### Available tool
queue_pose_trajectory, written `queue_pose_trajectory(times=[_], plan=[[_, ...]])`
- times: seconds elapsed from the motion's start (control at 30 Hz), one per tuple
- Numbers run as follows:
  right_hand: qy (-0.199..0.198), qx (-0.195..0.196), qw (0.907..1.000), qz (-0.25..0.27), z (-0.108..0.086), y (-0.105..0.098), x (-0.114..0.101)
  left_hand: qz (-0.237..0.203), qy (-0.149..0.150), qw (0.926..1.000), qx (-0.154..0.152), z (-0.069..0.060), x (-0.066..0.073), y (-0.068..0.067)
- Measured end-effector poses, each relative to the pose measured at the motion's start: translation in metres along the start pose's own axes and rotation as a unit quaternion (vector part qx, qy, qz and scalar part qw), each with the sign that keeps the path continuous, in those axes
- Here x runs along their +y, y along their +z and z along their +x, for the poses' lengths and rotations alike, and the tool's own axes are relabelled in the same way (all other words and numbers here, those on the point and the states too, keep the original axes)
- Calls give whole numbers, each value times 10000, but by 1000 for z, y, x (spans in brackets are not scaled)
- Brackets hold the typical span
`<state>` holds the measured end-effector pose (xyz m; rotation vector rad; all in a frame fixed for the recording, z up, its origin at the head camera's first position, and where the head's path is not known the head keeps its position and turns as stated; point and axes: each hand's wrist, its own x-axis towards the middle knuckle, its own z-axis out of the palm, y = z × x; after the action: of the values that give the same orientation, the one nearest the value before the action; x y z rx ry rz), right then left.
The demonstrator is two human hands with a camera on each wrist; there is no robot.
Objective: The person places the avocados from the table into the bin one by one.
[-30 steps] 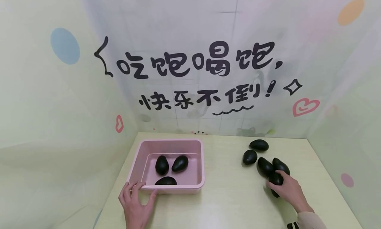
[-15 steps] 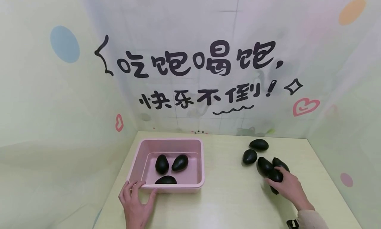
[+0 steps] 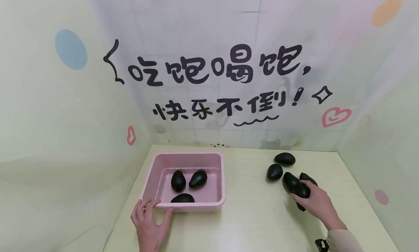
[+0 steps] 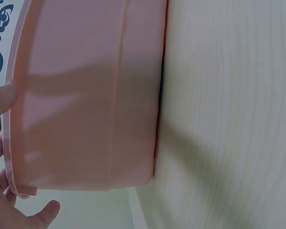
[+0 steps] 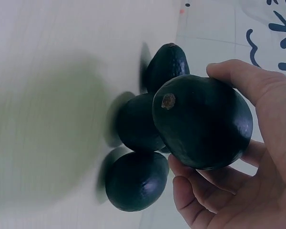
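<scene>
In the head view my left hand (image 3: 148, 223) grips the front left corner of a pink plastic bin (image 3: 190, 210), fingers over the rim and thumb at the front wall. The left wrist view shows the thumb (image 4: 7, 97) at the rim. Three dark avocados lie inside, among them one at the back left (image 3: 178, 181). On the right my right hand (image 3: 317, 201) holds a dark avocado (image 5: 202, 121) between thumb and fingers. Close around it lie more avocados, such as one on the left (image 3: 274, 172); those beneath the hand are partly hidden.
At the back right another avocado (image 3: 284, 159) lies on the pale wooden table (image 3: 248, 194). A printed cloth backdrop (image 3: 209, 37) with dark lettering stands behind the table and along both sides.
My right hand has shifted slightly up and left with the avocado in its fingers. The left hand and the bin have stayed put.
</scene>
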<state>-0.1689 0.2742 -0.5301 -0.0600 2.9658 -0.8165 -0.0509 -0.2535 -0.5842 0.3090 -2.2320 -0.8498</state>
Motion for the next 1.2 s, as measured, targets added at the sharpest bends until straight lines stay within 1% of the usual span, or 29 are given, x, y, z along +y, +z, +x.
queue_pose_trajectory(times=[0.2, 0.43, 0.73, 1.0, 1.2], plan=[[-186, 178, 9997, 13, 1, 1, -6, 16, -10, 10000, -13, 1, 0, 0], [-349, 256, 9991, -1, 1, 0, -15, 2, 31, 10000, 1, 1, 1, 0], [-557, 375, 9977, -25, 3, -7, -31, 16, 74, 10000, 17, 1, -1, 0], [-779, 534, 9955, -39, 5, -2, -35, 25, 52, 10000, 3, 1, -1, 0], [-821, 607, 9948, -26, 4, -2, -42, 9, 3, 10000, 1, 1, 0, 0]])
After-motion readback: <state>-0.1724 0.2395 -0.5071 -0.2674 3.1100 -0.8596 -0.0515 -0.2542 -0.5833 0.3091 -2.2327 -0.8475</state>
